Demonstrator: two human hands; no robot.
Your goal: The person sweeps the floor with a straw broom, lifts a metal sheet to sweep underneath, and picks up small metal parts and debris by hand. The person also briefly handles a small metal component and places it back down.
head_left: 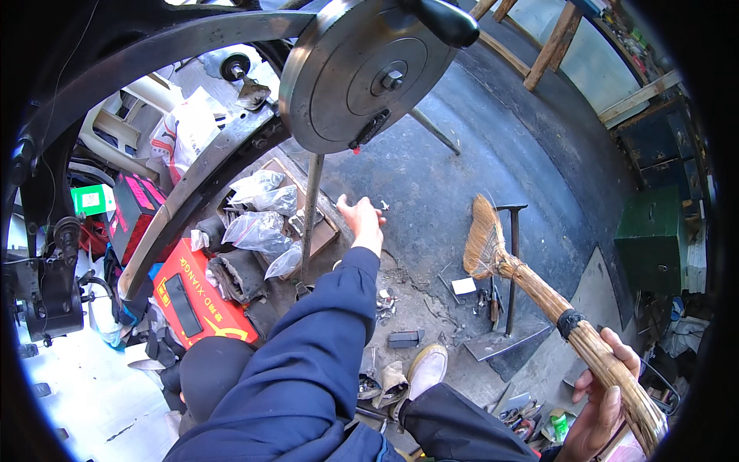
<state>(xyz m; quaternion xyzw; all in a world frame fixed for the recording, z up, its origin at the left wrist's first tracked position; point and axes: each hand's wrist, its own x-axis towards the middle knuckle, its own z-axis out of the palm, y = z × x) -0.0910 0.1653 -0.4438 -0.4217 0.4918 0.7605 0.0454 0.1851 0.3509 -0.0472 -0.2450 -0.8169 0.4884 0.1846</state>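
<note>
My right hand (600,400) is wrapped round the bundled straw handle of a hand broom (533,283), which has a black band partway along. The broom slants up and to the left, its bristle head raised in front of the floor beside a T-shaped metal stand (513,269). My left arm, in a navy sleeve, reaches forward. At its end my left hand (362,222) has thumb and fingers apart and slightly bent, with no held object visible. A tiny pale scrap (385,205) shows just beyond its fingertips. Beside this hand, clear plastic bags (262,231) lie in a wooden tray.
A large metal wheel (362,77) with a black handle and curved machine arm overhangs the far left. A red box (202,296) lies left of my arm. Near my shoe (428,369) are small scraps and a dark block (406,339). A green cabinet (650,239) stands right.
</note>
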